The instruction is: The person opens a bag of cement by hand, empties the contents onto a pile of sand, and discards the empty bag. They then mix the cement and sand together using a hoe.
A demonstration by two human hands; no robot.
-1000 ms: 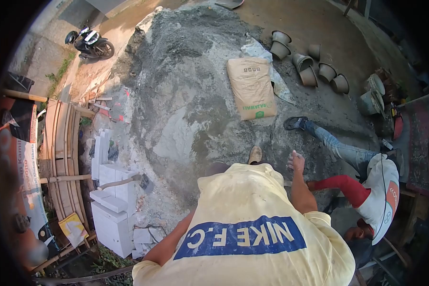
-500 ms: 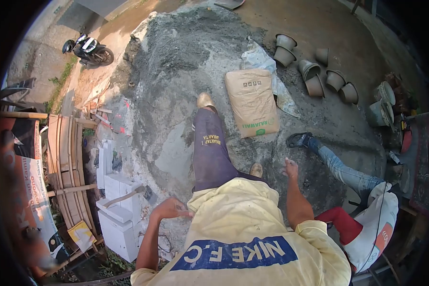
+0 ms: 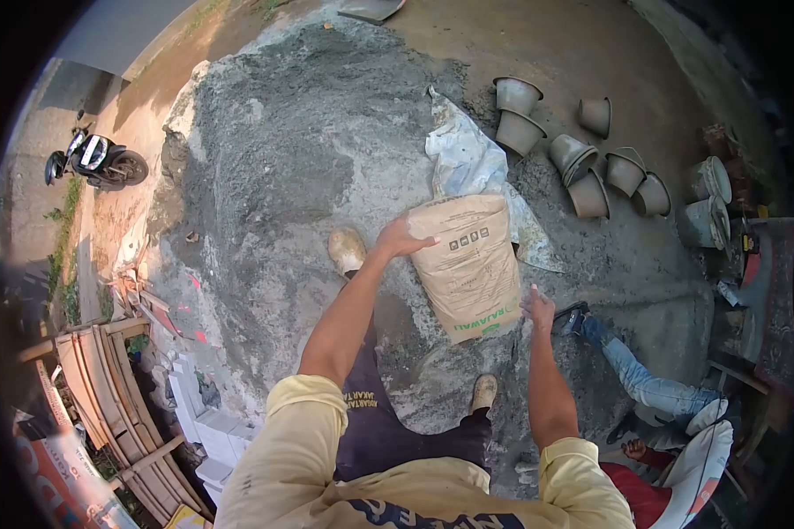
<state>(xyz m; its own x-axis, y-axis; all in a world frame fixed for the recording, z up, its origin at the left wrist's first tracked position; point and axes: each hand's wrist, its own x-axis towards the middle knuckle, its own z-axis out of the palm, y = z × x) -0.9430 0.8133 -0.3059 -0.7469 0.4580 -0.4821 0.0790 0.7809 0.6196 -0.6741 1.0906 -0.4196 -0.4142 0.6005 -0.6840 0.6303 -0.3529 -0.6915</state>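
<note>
The person leans over a brown paper sack (image 3: pixel 472 269) that lies flat at the edge of a grey sand pile (image 3: pixel 291 159), its upper end resting on a crumpled plastic sheet (image 3: pixel 463 159). The left hand (image 3: pixel 401 238) lies on the sack's upper left corner, fingers bent over the edge – whether it truly grips, I cannot tell. The right hand (image 3: pixel 538 309) hangs open just beside the sack's lower right edge, fingers loosely spread. One boot (image 3: pixel 347 249) stands on the pile just left of the sack. Buckets (image 3: pixel 582 167) lie scattered beyond the sheet. Another person's leg (image 3: pixel 648 383) – in jeans – stretches in from the right.
</note>
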